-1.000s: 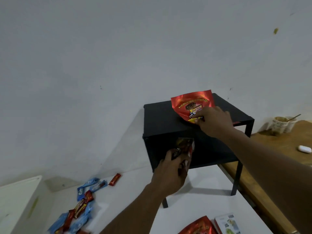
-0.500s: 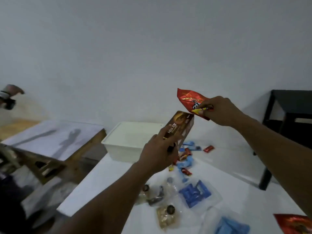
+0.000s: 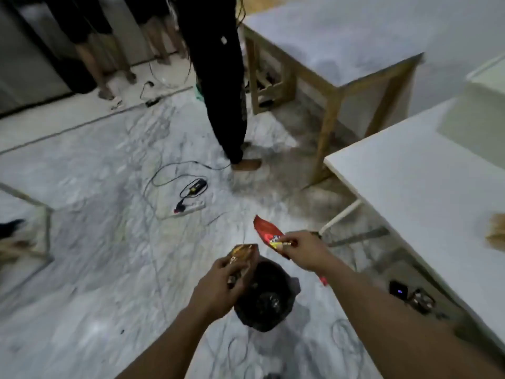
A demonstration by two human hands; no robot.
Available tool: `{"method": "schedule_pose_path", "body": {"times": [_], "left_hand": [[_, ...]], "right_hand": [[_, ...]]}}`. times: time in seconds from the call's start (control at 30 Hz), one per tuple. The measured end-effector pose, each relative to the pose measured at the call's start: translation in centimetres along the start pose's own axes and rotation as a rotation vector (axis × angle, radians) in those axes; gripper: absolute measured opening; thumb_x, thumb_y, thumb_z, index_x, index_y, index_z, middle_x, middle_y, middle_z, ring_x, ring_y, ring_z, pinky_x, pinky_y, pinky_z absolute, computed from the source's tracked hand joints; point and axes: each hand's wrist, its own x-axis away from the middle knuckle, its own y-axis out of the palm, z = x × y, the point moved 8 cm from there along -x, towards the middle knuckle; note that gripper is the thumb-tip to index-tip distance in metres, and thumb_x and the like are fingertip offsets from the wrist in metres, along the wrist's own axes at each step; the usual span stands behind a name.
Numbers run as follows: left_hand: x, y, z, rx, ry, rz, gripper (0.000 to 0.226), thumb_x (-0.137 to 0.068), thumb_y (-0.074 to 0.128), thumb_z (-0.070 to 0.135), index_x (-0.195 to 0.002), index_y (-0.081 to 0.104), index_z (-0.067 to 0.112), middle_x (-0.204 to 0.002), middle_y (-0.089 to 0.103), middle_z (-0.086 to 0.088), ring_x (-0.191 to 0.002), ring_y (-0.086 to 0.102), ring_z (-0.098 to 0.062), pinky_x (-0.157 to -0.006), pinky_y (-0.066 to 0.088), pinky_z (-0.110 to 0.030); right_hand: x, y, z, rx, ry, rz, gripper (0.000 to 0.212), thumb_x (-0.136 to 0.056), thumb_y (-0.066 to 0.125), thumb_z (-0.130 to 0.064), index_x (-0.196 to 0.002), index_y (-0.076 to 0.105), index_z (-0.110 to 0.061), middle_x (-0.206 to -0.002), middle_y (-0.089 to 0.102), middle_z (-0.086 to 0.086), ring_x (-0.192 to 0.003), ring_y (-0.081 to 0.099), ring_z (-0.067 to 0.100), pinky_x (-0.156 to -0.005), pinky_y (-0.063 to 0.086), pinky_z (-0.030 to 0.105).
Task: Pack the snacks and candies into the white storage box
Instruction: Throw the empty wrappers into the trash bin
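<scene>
The left hand [image 3: 218,288] clamps a brown cardboard snack box [image 3: 241,257], the right hand [image 3: 303,250] pinches a red foil packet [image 3: 266,232], both above a black-lined bin [image 3: 263,296]. Carry them rightward to the white plastic storage box [image 3: 481,99], seemingly on the white table [image 3: 410,181].

Left hand [image 3: 218,289]: lower centre of the frame, holding a snack box [image 3: 241,258] above the floor.
Right hand [image 3: 303,251]: just right of the left hand, holding a snack pouch [image 3: 266,232].
Bin bag [image 3: 263,296]: on the floor, below and between the two hands.
Power strip [image 3: 190,209]: on the floor, centre frame, beyond the hands.
Table [image 3: 410,187]: right side of the frame.
Storage box [image 3: 481,105]: on the table, upper right edge.
Wooden table [image 3: 341,50]: top, behind the near table.
Standing person [image 3: 218,77]: top centre, left of the wooden table.
</scene>
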Motion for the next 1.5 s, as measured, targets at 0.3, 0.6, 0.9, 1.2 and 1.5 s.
{"method": "schedule_pose_path", "body": {"times": [0.3, 0.6, 0.9, 1.2, 1.5], "left_hand": [[-8.6, 23.4, -18.0, 0.29, -0.281, -0.163, 0.069, -0.086, 0.05, 0.058, -0.148, 0.023, 0.044, -0.145, 0.046, 0.005, -0.125, 0.053, -0.018, -0.1, 0.045, -0.036], [-12.0, 31.4, -19.2, 0.232, -0.241, -0.398, 0.08, -0.091, 0.06, 0.037, -0.155, 0.012, 0.028, -0.152, 0.041, -0.002, -0.135, 0.045, -0.026, -0.103, 0.04, -0.03], [-8.6, 18.6, 3.4, 0.018, 0.062, -0.546, 0.068, -0.092, 0.05, 0.044, -0.152, 0.02, 0.029, -0.14, 0.055, -0.009, -0.123, 0.054, -0.03, -0.103, 0.046, -0.043], [2.4, 18.0, 42.0, -0.108, 0.663, -0.589, 0.055, -0.093, 0.053, 0.042, -0.146, 0.035, 0.036, -0.135, 0.061, -0.001, -0.116, 0.06, -0.023, -0.099, 0.047, -0.035], [21.9, 32.5, 72.1, -0.144, 1.113, -0.704, 0.049, -0.093, 0.058, 0.034, -0.14, 0.044, 0.034, -0.127, 0.064, -0.001, -0.106, 0.064, -0.02, -0.099, 0.045, -0.03]], "right_hand": [[-14.7, 28.5, 23.6, -0.182, 0.37, -0.156, 0.021, -0.091, 0.058, -0.033, -0.075, 0.069, -0.026, -0.07, 0.066, -0.003, -0.071, 0.062, 0.022, -0.079, 0.056, 0.043], [-16.4, 29.5, 28.7, -0.156, 0.532, -0.261, 0.052, -0.096, 0.049, -0.048, -0.142, 0.045, -0.023, -0.141, 0.049, 0.007, -0.121, 0.052, 0.029, -0.092, 0.049, 0.037], [1.3, 7.4, 21.0, -0.196, 0.496, -0.077, 0.032, -0.092, 0.06, -0.037, -0.12, 0.061, -0.021, -0.106, 0.064, 0.002, -0.083, 0.058, 0.011, -0.059, 0.038, 0.011], [30.7, -21.7, 26.4, -0.227, 0.56, 0.545, 0.024, -0.09, 0.062, -0.034, -0.109, 0.067, -0.021, -0.088, 0.068, -0.001, -0.085, 0.067, 0.018, -0.069, 0.043, 0.023], [62.6, -32.3, 44.1, -0.353, 0.775, 1.031, 0.012, -0.091, 0.062, -0.023, -0.101, 0.068, -0.023, -0.085, 0.067, -0.007, -0.086, 0.065, 0.018, -0.069, 0.046, 0.021]]}}
